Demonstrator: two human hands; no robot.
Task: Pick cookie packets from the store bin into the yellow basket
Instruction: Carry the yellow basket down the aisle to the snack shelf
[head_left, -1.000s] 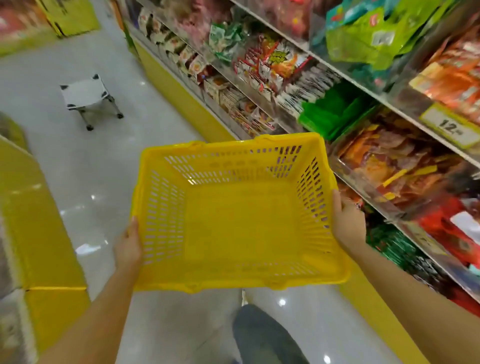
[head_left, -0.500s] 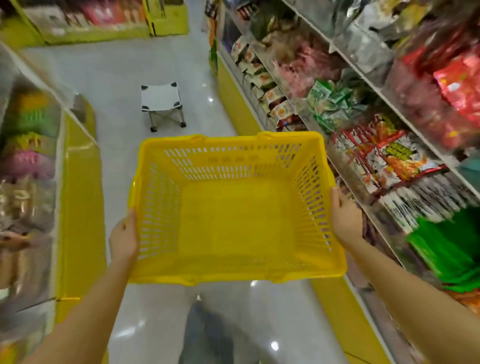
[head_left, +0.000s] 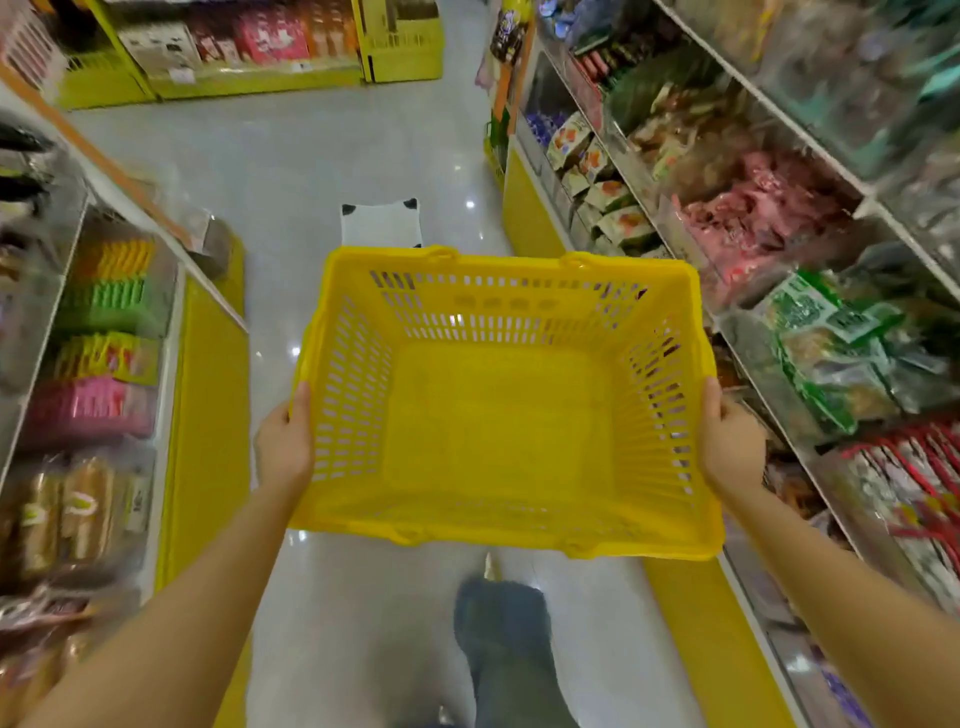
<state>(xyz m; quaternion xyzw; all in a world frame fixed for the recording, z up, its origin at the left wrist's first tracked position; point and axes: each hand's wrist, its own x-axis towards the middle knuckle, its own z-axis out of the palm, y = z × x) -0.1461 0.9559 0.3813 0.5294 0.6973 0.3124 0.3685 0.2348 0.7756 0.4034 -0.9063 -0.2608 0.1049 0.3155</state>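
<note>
A yellow slotted plastic basket (head_left: 498, 535) hangs in front of me over the aisle floor, and nothing lies inside it. My left hand (head_left: 283, 447) grips its left rim with the thumb over the edge. On the opposite rim my right hand (head_left: 730, 441) grips the same way. Stacked snack packets in orange, green and pink (head_left: 104, 332) fill clear bins on the left shelf. Which of the packets are cookies I cannot tell.
Shelves with yellow bases line both sides: the left unit (head_left: 208, 415) and the right unit (head_left: 779, 260) full of snack bags. A small white folding stool (head_left: 382, 223) stands on the glossy floor just beyond the basket. More shelving (head_left: 249, 57) closes the aisle's far end.
The view has swung left along the aisle: the right shelves slid to the right, the left shelf came into view, and the stool now sits straight ahead. Both hands keep their hold on the basket.
</note>
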